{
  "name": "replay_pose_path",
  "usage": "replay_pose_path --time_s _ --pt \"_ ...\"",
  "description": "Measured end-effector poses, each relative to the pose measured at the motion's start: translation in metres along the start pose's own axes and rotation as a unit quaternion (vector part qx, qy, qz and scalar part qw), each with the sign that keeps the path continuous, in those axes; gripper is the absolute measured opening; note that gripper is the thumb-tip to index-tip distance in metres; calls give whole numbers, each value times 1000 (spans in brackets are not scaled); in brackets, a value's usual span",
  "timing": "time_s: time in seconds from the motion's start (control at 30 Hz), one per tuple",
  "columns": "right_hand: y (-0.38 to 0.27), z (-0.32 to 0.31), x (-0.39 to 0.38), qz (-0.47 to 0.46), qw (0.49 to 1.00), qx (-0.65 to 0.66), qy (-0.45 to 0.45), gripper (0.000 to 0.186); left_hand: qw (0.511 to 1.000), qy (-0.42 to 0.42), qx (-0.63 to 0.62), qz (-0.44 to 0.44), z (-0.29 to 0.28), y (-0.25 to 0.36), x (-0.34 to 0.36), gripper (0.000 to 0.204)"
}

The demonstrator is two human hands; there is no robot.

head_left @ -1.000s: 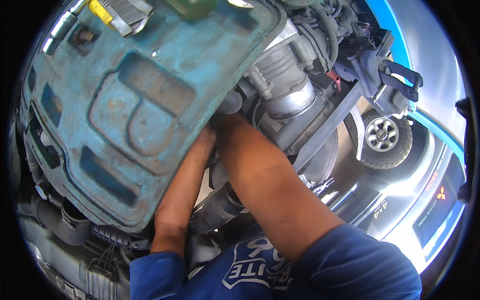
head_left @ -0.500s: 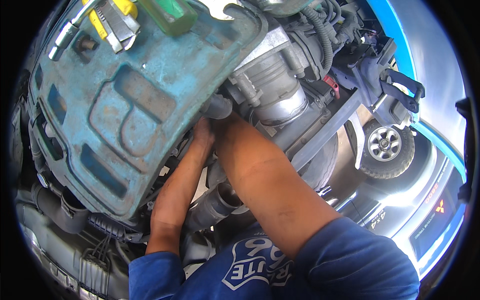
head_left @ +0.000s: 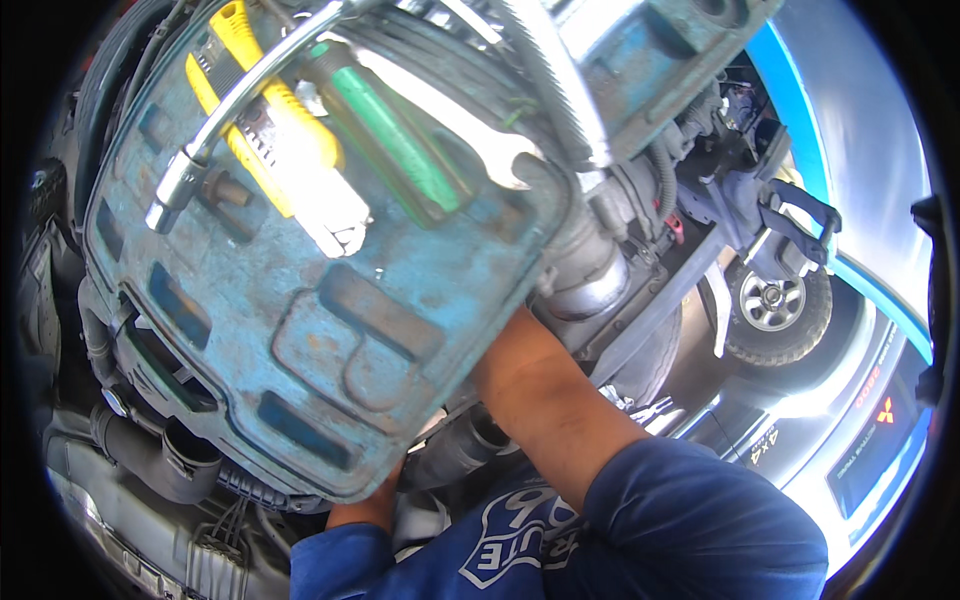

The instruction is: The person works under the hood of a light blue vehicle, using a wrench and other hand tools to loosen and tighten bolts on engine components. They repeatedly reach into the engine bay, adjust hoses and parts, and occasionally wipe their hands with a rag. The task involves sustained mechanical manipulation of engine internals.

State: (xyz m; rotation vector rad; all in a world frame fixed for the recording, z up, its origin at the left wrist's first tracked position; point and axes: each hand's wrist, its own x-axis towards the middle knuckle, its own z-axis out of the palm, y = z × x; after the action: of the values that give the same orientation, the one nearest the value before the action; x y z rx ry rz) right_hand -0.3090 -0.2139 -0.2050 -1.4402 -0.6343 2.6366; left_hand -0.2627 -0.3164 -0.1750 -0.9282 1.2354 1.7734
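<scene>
From where I'm standing, I can see neither the right hand nor the left hand: both are hidden past the edge of a worn blue tray, so I can't tell whether the fingers are spread, pressed together or pinching something. The right forearm runs in under the tray's right-hand edge; of the left forearm, only a short stretch shows below its lower corner. The tray, all moulded hollows and scuffed paint, sits above the hands, over the engine bay. Between the forearms is the open end of a dark pipe.

On the tray's far half lie a bright chrome bar with a socket end, crossing over a yellow tool (its metal part is pure glare from here), then a green handle and an open-ended spanner beside it. A ribbed silver tool is blurred at the top. To the right of the tray come a silvery round housing and a grey rail. Well beyond them stands a silver vehicle with a chunky wheel.
</scene>
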Motion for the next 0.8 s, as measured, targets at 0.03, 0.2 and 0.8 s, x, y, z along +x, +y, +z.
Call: replay_pose_path --time_s 0.03,0.2,0.8 --pt "1 -4 -4 1 1000 14 13 41 1000 3 4 -3 -1 -2 1 47" --pt "20 -18 -25 25 996 76 48 41 999 18 29 21 -3 -5 17 48" --pt "53 -3 6 39 970 237 31 42 795 88 542 258 20 103 -282 37"
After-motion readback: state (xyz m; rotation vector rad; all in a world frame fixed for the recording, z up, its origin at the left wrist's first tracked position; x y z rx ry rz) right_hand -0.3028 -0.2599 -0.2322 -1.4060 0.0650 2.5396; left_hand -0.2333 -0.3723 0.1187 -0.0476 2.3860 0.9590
